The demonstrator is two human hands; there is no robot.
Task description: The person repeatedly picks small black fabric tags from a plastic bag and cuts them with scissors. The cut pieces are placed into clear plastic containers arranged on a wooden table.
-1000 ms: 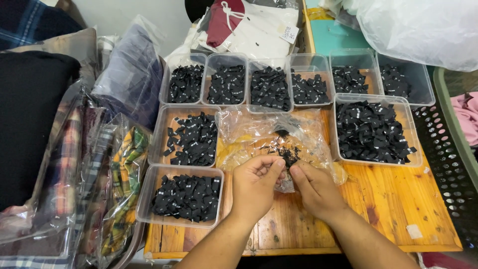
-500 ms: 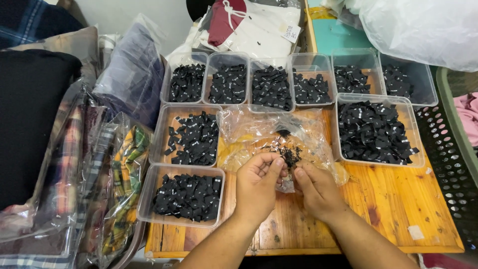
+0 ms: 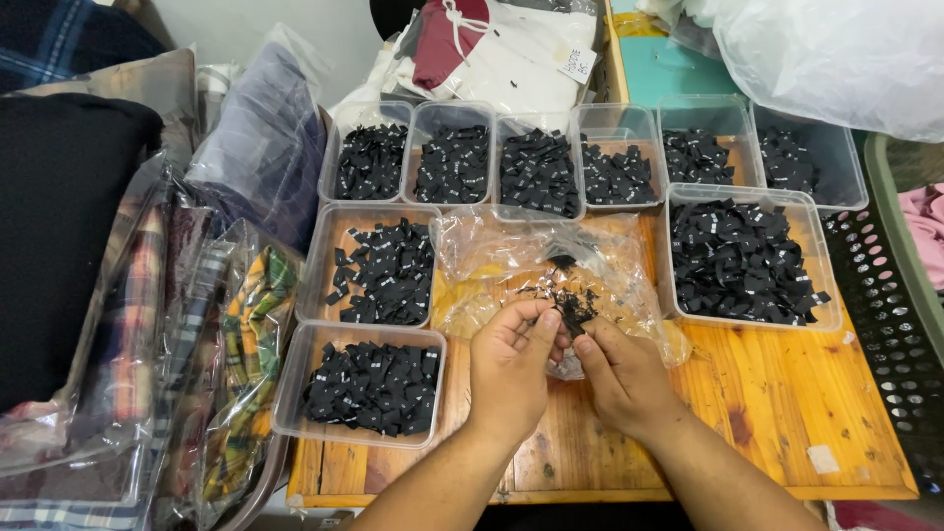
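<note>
Head view, hands (image 3: 565,369) probably pinching labels (image 3: 573,307), trays (image 3: 371,391) crowding

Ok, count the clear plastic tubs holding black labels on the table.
9. Six tubs line the back row, two stack at the left below it, one large tub sits at the right. None seem hidden.

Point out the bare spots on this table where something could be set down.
Bare wood lies on the wooden table, right of the right hand, below the large right tray. Elsewhere trays and the crumpled plastic bag crowd it.
</note>
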